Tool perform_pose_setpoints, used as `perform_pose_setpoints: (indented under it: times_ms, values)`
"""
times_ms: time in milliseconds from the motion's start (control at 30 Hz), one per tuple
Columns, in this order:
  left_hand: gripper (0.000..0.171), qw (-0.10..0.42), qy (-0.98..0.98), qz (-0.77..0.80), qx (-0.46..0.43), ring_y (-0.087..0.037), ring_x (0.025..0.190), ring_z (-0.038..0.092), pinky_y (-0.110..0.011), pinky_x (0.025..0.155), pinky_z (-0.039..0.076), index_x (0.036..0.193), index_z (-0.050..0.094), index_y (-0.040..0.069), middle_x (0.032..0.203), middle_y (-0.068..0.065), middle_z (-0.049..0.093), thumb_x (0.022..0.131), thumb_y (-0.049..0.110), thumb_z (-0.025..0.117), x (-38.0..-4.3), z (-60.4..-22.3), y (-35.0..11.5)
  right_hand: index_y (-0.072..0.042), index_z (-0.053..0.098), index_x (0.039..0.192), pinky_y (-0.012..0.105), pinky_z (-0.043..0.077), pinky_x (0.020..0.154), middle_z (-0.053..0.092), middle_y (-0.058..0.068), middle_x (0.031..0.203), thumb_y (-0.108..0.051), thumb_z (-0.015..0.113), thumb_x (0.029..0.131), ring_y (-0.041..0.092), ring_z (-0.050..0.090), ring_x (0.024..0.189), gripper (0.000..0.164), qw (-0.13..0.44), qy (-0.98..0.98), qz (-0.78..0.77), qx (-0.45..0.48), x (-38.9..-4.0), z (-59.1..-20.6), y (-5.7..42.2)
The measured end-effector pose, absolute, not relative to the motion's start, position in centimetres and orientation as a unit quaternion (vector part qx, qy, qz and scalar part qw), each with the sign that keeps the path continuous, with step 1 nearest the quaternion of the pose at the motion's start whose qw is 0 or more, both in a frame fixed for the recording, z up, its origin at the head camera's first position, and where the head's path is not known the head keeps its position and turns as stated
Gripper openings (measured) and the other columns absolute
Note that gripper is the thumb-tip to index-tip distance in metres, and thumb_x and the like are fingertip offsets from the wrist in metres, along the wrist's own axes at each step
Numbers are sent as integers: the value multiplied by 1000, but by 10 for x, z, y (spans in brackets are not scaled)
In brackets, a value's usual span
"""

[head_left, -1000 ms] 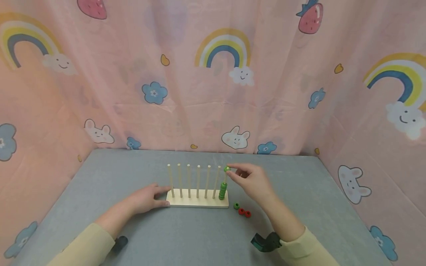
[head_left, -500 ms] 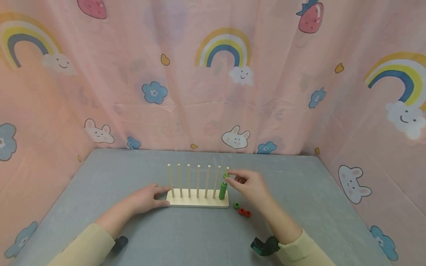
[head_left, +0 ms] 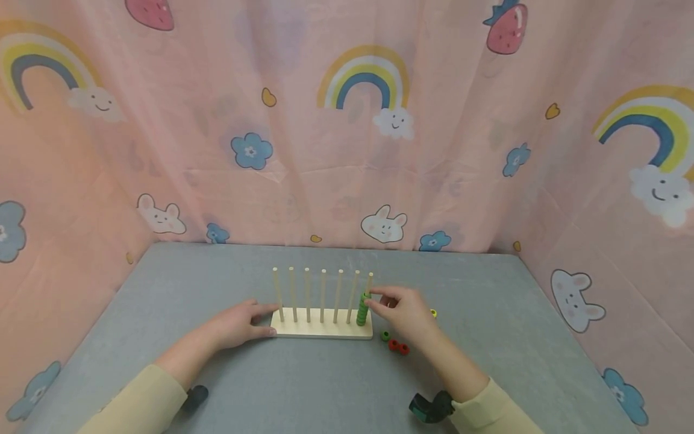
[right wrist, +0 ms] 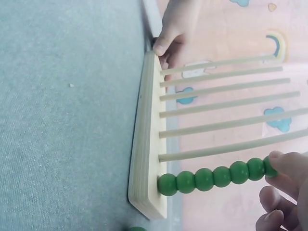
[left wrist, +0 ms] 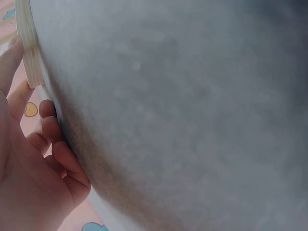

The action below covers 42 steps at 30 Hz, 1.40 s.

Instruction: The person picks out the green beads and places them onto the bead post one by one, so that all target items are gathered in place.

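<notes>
A pale wooden peg rack (head_left: 320, 330) stands on the grey table, its row of upright pegs in a single line. At its left end my left hand (head_left: 238, 325) grips the base between thumb and forefinger; the left wrist view shows the base's end (left wrist: 32, 67) against those fingertips. My right hand (head_left: 409, 313) pinches a green bead (right wrist: 271, 166) that is on the rightmost peg. That bead tops a column of several green beads (right wrist: 204, 179), which reaches down to the base. The other pegs carry no beads.
A loose green bead (head_left: 385, 336) and two red beads, a nearer (head_left: 403, 349) and a farther one (head_left: 393, 345), lie right of the rack. Behind my right wrist a yellow bead (head_left: 434, 313) peeks out. A printed pink curtain (head_left: 303, 199) borders the table.
My right hand has come down along the rightmost peg, bringing the pinched green bead from the peg's tip to the stack. A yellow bead has come into sight. The left hand stays put.
</notes>
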<state>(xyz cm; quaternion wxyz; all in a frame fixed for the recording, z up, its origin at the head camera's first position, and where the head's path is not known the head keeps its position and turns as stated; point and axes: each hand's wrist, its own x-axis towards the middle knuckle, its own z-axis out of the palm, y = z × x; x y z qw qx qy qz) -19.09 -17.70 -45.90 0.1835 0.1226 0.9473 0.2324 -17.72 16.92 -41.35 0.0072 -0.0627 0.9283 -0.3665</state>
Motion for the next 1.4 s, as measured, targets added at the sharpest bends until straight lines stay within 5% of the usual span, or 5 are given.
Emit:
perform_pose_setpoints:
  times_ms: [733,1400]
  values:
    - [67,180,949,227,123,-17,84,51,-44,78,45,142,57,28,98,2,53,84,56,73,-191,-459,-176,-21,76,117,29,42,57,57,-7,80,-25,77,88,15,50,71,29,-8,936,-340,-89,-171,-422,193]
    - [65,179,950,224,121,-18,81,49,-40,73,42,142,57,29,93,1,50,84,54,74,-190,-461,-176,-22,79,107,30,42,61,57,-11,75,-29,79,86,10,49,69,22,61,960,-259,-89,-165,-442,219]
